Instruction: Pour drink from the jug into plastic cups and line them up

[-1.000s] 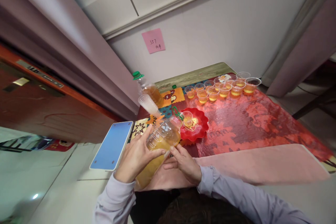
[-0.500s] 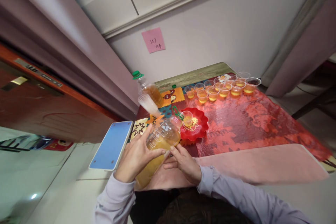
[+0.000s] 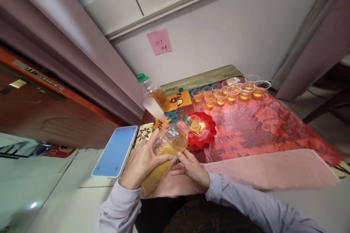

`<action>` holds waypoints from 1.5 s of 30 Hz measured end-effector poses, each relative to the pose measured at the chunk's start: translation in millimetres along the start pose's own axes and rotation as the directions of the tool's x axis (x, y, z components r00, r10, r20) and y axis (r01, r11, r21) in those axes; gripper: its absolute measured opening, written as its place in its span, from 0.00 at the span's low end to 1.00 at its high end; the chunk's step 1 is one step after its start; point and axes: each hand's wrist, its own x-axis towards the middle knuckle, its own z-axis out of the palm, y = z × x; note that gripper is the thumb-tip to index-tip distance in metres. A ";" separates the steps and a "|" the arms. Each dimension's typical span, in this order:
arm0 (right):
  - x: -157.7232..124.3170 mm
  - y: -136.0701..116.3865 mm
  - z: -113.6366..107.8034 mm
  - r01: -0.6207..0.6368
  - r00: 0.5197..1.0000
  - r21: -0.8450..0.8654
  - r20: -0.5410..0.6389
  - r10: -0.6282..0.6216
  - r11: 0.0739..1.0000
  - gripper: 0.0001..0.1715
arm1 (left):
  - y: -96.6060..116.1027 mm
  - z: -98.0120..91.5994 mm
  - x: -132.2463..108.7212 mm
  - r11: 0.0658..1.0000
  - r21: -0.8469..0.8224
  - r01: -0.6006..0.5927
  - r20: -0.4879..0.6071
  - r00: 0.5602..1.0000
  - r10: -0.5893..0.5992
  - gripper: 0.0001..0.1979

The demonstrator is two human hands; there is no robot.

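Observation:
A large clear bottle [image 3: 161, 169] of yellow liquid is tilted, its mouth toward a small plastic cup on the red plate. My left hand [image 3: 143, 162] is wrapped round the bottle's left side. My right hand [image 3: 191, 169] grips it from the right with thumb and fingers. A green ring-like strip [image 3: 185, 117] shows at the bottle's neck. The small cup [image 3: 195, 123] holds some yellow liquid and sits on the red scalloped plate [image 3: 209, 134]. Whether liquid is flowing, I cannot tell.
Several clear cups [image 3: 232, 94] with yellow liquid stand in rows at the back right. A green-capped bottle [image 3: 157, 96] and a leaning stack of cups [image 3: 153, 109] are at the back left. A pink cloth [image 3: 268, 171] lies along the front edge; a blue board [image 3: 115, 151] is left.
Almost nothing differs. The view has shifted very slightly; both hands keep their hold on the tilted bottle.

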 end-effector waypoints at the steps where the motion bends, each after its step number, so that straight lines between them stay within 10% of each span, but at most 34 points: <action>1: 0.1 0.2 -0.2 0.000 1.000 -0.002 0.002 0.000 1.000 0.45 | -0.7 0.7 0.0 1.000 0.001 -0.006 -0.009 1.000 0.006 0.53; 17: 1.9 1.3 -9.7 0.094 0.995 -0.152 0.053 -0.087 0.984 0.43 | -35.7 38.5 -10.6 0.983 -0.172 -0.062 -0.177 0.984 0.031 0.59; 31: 3.0 -18.5 -0.6 0.450 0.880 -0.408 0.357 -0.314 0.794 0.30 | -78.6 120.9 -71.3 0.737 -0.676 0.028 -0.361 0.858 -0.364 0.56; 40: 29.9 -102.7 -61.2 0.499 0.680 -0.866 0.414 -0.605 -0.031 0.20 | -85.3 136.3 -85.9 0.750 -0.657 0.075 -0.405 0.804 -0.435 0.57; 45: 67.3 -139.2 -98.5 0.185 0.781 -0.918 0.354 -0.514 -0.351 0.42 | -79.2 137.1 -90.8 0.693 -0.715 0.092 -0.373 0.789 -0.489 0.57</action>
